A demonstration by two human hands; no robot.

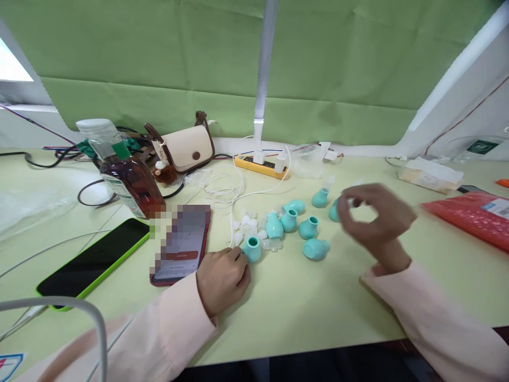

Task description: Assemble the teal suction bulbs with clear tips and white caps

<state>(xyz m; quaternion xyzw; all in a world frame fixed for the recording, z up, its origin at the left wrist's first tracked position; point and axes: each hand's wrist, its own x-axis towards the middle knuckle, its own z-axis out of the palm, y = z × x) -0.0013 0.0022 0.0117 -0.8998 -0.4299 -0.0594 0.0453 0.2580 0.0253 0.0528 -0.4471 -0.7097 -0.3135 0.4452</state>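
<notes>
My left hand [225, 278] rests on the table with its fingers curled. Its thumb and index finger hold a small teal bulb-shaped piece [252, 249], the open neck facing up. My right hand [376, 215] is raised at the right, thumb and index finger bent into a ring and smeared by motion. Whatever is in that pinch, if anything, I cannot make out. Just left of its fingertips, partly covered, is another teal piece [334, 211]. Several more teal pieces lie between the hands, such as an upright one [308, 228] and a tipped one [316, 249]. Translucent white bits [248, 225] are heaped beside them.
Left of my hands lie a phone with a lit screen [183, 244] and a green-edged phone [95, 260]. Behind are a bottle [131, 180], a cream bag [189, 147] and a yellow power strip [260, 167] with white cables. A red packet [469, 215] is at right.
</notes>
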